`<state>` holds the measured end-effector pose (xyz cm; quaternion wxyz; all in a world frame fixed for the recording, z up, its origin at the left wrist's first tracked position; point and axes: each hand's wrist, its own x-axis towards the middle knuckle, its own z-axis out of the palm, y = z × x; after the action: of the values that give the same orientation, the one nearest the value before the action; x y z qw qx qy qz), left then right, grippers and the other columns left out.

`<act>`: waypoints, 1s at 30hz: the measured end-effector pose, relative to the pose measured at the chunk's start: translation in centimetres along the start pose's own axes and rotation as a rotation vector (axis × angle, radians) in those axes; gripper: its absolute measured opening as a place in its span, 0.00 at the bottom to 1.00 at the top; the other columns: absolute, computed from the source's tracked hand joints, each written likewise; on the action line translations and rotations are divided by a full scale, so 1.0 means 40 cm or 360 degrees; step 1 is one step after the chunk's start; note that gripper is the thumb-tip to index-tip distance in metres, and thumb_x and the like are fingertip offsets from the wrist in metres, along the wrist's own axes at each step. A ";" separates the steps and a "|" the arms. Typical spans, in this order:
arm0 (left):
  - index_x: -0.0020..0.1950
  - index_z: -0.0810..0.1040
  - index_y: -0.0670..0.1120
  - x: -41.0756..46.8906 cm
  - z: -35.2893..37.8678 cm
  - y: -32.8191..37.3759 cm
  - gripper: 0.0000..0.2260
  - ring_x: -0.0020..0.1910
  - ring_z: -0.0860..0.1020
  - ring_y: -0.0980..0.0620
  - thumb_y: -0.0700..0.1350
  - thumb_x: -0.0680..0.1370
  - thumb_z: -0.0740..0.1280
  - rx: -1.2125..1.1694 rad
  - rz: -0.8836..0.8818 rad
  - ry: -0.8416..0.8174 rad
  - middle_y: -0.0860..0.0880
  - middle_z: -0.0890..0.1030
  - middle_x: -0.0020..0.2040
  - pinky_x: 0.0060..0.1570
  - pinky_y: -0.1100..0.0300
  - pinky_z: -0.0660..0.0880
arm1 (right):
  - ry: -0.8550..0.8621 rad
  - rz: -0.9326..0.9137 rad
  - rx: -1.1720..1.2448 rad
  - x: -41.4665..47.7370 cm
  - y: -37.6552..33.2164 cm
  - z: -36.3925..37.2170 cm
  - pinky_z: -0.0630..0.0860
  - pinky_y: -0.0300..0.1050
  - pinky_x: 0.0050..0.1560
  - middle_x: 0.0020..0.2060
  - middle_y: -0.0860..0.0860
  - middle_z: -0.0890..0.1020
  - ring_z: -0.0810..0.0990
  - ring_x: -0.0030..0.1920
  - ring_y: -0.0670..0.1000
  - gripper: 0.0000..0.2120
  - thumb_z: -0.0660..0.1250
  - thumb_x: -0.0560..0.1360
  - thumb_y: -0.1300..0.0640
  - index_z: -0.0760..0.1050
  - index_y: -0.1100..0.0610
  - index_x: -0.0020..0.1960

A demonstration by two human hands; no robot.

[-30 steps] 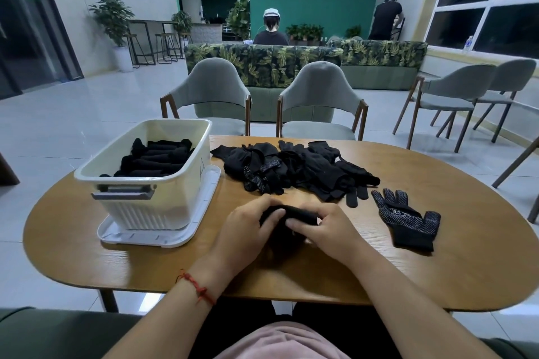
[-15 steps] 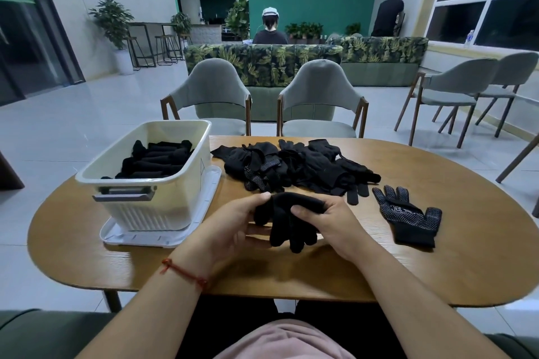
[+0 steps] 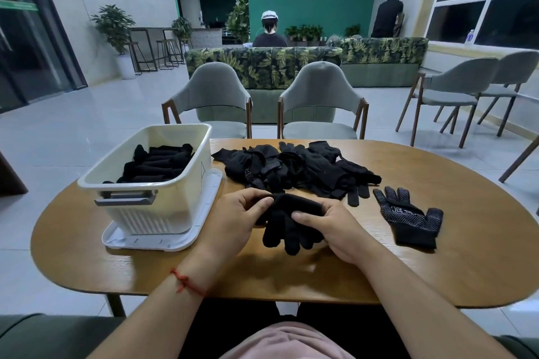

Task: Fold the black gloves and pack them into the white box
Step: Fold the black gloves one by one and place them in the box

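Observation:
Both hands hold one black glove [image 3: 287, 223] just above the wooden table [image 3: 466, 256], its fingers hanging toward me. My left hand [image 3: 237, 220] pinches its left end; my right hand [image 3: 332, 227] grips its right side with the thumb on top. A heap of loose black gloves [image 3: 297, 169] lies behind the hands. One dotted black glove [image 3: 408, 217] lies flat to the right. The white box [image 3: 163, 207] stands at the left on its white lid [image 3: 151, 239] and holds several folded black gloves [image 3: 157, 163].
Two grey chairs [image 3: 319, 99] face me across the table, with a leaf-patterned sofa [image 3: 262, 67] behind them. More chairs [image 3: 463, 87] stand at the right. Two people are far back in the room.
The glove was pressed down on the table under both hands a second ago. It is now lifted and partly unrolled, with its fingers hanging down toward me.

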<state>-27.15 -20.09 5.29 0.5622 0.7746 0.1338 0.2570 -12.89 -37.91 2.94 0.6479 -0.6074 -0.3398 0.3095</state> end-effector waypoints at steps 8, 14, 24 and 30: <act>0.60 0.86 0.46 -0.021 -0.004 0.015 0.12 0.49 0.87 0.42 0.52 0.84 0.70 -0.0253 -0.0539 -0.0425 0.40 0.87 0.53 0.48 0.51 0.85 | -0.0015 -0.0042 -0.0007 -0.004 -0.004 0.008 0.76 0.46 0.41 0.49 0.64 0.87 0.82 0.42 0.56 0.13 0.76 0.79 0.59 0.87 0.52 0.62; 0.59 0.86 0.46 -0.016 -0.015 0.003 0.07 0.47 0.86 0.38 0.45 0.83 0.71 -0.0253 -0.0375 -0.0209 0.37 0.87 0.50 0.46 0.48 0.85 | -0.0069 0.0100 0.0208 -0.001 -0.006 -0.005 0.81 0.60 0.60 0.60 0.64 0.85 0.84 0.62 0.67 0.18 0.76 0.77 0.64 0.84 0.54 0.66; 0.64 0.87 0.47 -0.034 -0.021 0.008 0.17 0.54 0.85 0.45 0.30 0.81 0.68 -0.0488 -0.0240 -0.0341 0.42 0.87 0.56 0.51 0.45 0.84 | -0.0016 0.0054 0.0303 0.012 0.006 -0.016 0.82 0.56 0.58 0.52 0.60 0.87 0.86 0.56 0.60 0.16 0.69 0.79 0.73 0.88 0.54 0.53; 0.52 0.90 0.43 -0.050 -0.023 0.004 0.23 0.46 0.84 0.40 0.21 0.77 0.61 -0.0455 -0.0190 -0.0322 0.39 0.87 0.54 0.51 0.48 0.82 | 0.0020 0.0122 0.0336 0.010 -0.005 -0.002 0.83 0.52 0.58 0.57 0.60 0.87 0.86 0.57 0.59 0.27 0.58 0.83 0.77 0.87 0.54 0.41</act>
<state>-29.32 -20.38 5.15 0.6913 0.6995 0.0843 0.1603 -12.60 -37.65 3.16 0.6981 -0.5502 -0.2777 0.3644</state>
